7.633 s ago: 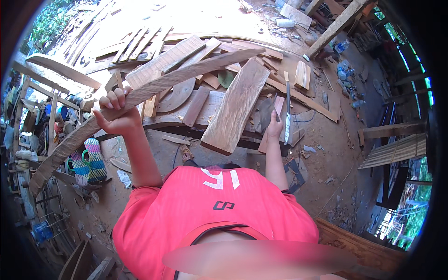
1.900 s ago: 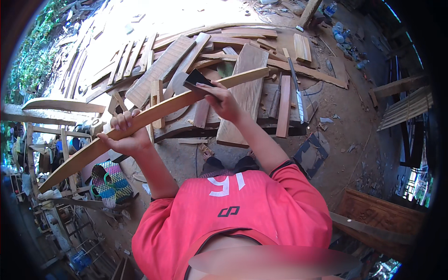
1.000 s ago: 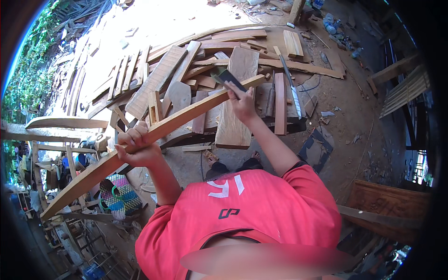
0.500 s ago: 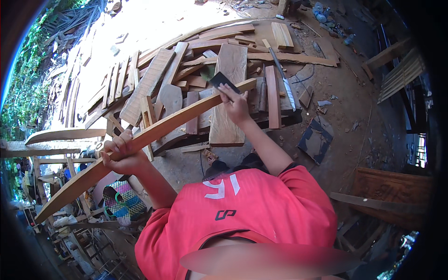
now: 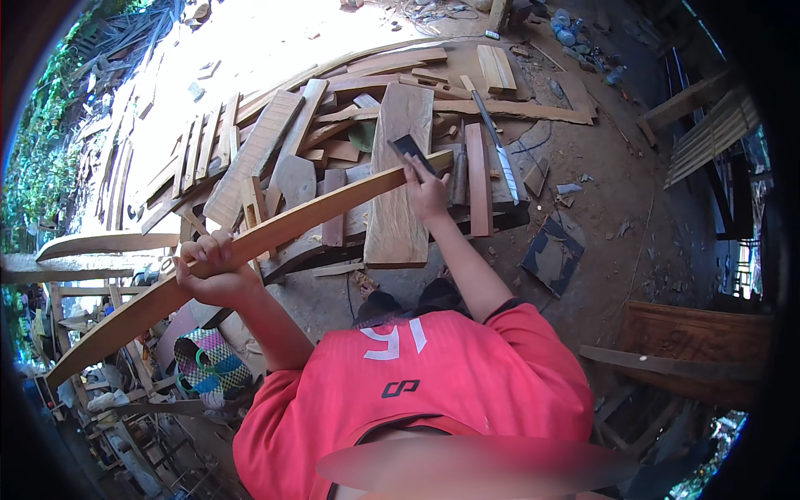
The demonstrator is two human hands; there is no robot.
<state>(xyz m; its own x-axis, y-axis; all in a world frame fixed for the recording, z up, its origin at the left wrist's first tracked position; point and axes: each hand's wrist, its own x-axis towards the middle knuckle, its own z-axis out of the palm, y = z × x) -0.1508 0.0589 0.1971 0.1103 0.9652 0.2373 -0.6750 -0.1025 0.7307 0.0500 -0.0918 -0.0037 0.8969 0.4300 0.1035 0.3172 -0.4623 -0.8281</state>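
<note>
A long, narrow wooden board runs slantwise in front of me, from the lower left up to the right. My left hand is wrapped around it left of its middle. At the far right end, my right hand holds a dark, flat rectangular piece against the board; its exact kind is unclear. The fingers lie along that piece, and part of the grip is hidden. Beneath the raised board lies a wide, pale plank.
Stacked wooden pieces cover the work area ahead. A long blade with a wooden handle lies to the right, beside a reddish wooden strip. A woven basket sits at lower left. A carved wooden panel is at right.
My right hand and the dark piece have moved a little right toward the board's end, and the piece has tilted. My left hand keeps its hold. The whole view has shifted slightly.
</note>
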